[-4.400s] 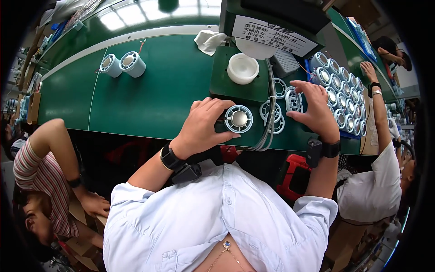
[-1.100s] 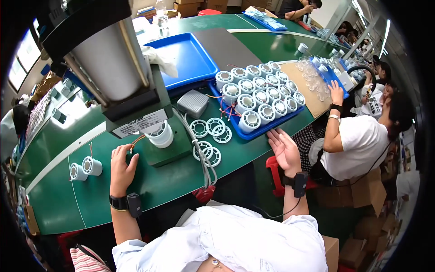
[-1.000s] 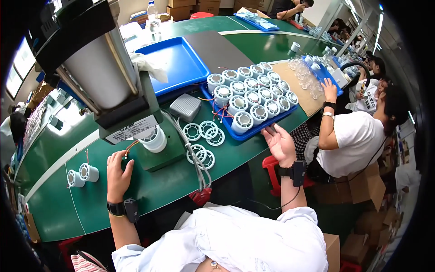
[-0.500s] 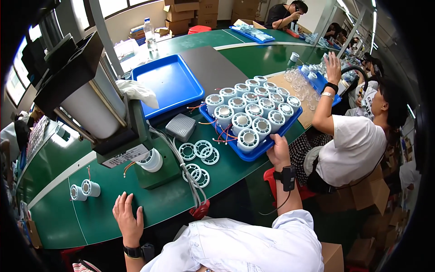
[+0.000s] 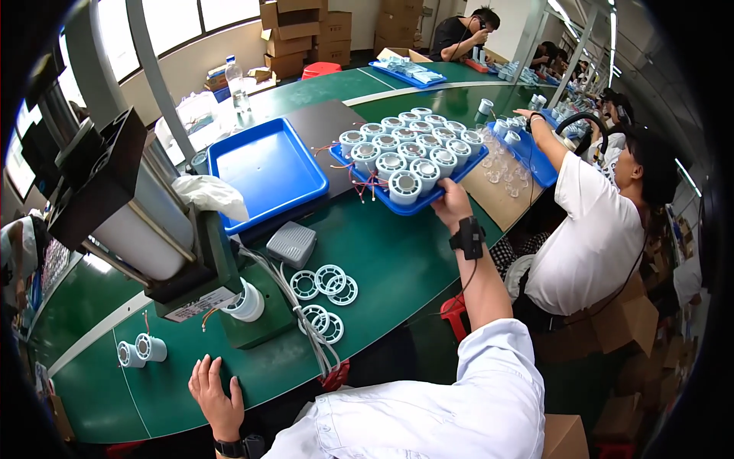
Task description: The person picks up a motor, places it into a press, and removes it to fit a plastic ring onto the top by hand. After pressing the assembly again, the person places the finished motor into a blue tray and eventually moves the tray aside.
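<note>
My right hand [image 5: 453,203] grips the near right edge of a blue tray [image 5: 403,209]. Rows of white cylindrical parts [image 5: 404,186] with ring-shaped tops and thin red wires fill that tray. My left hand [image 5: 217,394] lies on the table's near edge, fingers spread, holding nothing. Beyond it, two similar white cylinders [image 5: 151,348] stand on the green table. Another white cylinder [image 5: 246,301] is under the press [image 5: 153,222], on its green base. Several loose white rings [image 5: 330,280] lie to the right of the press.
A second blue tray [image 5: 267,164], with nothing in it, sits behind a grey foot pedal [image 5: 292,244]. Grey cables [image 5: 294,306] run over the table edge. At right a co-worker [image 5: 585,229] sits near clear plastic parts [image 5: 501,164] and another blue tray [image 5: 541,170].
My right hand has pushed the loaded tray farther away along the table. My left hand has stayed at the table edge. The co-worker's raised arm has lowered towards their tray.
</note>
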The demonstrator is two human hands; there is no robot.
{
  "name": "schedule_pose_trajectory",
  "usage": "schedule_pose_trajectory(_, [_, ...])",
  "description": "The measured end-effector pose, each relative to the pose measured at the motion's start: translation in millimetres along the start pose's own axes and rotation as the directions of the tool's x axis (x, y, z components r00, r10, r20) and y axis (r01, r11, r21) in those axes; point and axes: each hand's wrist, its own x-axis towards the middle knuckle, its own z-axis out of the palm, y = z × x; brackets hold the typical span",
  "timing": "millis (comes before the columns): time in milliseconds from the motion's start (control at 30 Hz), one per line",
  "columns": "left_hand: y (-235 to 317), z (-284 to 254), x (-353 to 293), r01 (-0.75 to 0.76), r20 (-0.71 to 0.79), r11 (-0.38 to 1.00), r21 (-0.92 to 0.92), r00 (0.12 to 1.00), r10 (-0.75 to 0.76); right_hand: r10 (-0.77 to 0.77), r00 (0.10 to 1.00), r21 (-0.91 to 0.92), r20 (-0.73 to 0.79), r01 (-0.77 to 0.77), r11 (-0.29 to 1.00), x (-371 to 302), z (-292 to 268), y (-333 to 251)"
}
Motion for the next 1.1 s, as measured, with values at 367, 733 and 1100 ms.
schedule_pose_trajectory(367, [18,-13,5,0.005,0.002,1.000,0.008,1.000,-0.005,0.086,0.984,-0.246,-0.153,-0.123,0.961,110,27,36])
schedule_pose_trajectory(733, [22,-16,18,0.091,0.028,0.995,-0.028,0.996,-0.090,-0.063,0.997,-0.590,-0.050,0.022,0.807,141,58,44])
schedule_pose_trajectory(1100, [21,-29,17,0.057,0.011,0.998,-0.039,0.998,-0.056,-0.014,0.818,-0.790,0.575,0.559,0.252,49,155,69])
